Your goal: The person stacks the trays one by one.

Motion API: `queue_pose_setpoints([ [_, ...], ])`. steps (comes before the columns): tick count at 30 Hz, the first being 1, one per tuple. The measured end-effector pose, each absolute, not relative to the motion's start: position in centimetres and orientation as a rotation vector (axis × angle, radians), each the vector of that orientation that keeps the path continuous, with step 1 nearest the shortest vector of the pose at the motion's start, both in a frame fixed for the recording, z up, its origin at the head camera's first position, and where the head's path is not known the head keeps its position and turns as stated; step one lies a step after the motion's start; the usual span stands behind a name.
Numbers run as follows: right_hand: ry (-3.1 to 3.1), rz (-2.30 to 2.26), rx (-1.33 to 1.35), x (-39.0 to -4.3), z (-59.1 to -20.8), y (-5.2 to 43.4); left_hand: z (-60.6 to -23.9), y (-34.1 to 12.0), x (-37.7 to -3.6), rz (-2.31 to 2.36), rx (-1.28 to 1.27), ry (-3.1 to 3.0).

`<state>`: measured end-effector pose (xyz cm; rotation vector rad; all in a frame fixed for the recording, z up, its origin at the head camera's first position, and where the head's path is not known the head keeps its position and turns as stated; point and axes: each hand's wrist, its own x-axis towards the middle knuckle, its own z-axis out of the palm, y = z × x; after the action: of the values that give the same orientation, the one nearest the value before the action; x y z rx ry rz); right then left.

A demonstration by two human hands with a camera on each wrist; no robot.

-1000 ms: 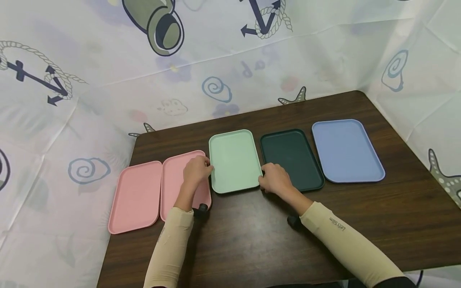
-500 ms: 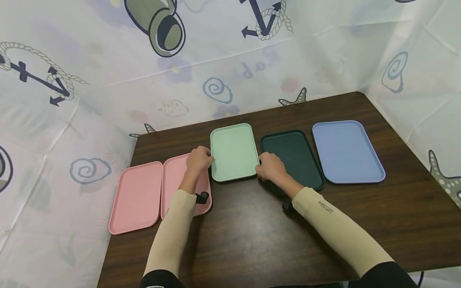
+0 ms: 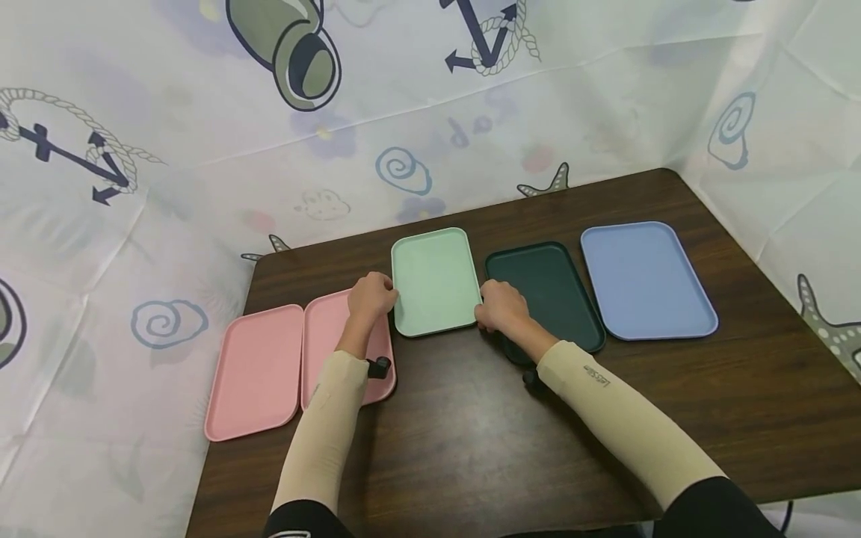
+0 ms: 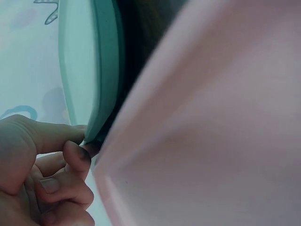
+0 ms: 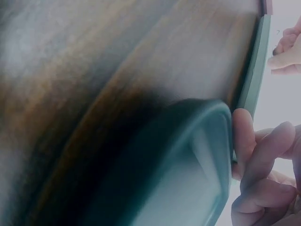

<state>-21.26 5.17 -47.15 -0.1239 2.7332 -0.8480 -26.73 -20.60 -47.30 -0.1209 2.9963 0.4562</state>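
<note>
Brown wood-grain table [image 3: 444, 448]; behind it, white nautical-printed sheet [image 3: 599, 112].

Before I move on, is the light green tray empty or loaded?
Empty: in the head view, the light green tray shows a bare floor, with the left hand and right hand at its side edges.

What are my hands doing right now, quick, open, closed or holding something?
Left hand: holding, pinching the light green tray at its left edge.
Right hand: holding the same tray at its right edge.
</note>
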Motion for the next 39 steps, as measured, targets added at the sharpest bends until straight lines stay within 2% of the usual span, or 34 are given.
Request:
queue_pose_setpoints([
  [20, 2.841, -0.887, -0.126, -20.7, -47.7, 5.2, -47.5, -20.7, -26.2, 0.515, -0.101, 2.976],
  [27, 2.877, -0.917, -0.165, -19.2, -47.6, 5.6, -47.6, -20.2, -24.8, 0.508, -0.090, 3.005],
  [32, 2.922, -0.954, -0.184, -18.3, -46.2, 7.6, -46.6, -19.5, -23.5, 0.369, -0.029, 3.082],
  [39, 3.081, -0.884, -0.078, -19.7, -46.0, 13.1, -43.8, -17.2, -21.1, 0.226, 0.147, 3.263],
])
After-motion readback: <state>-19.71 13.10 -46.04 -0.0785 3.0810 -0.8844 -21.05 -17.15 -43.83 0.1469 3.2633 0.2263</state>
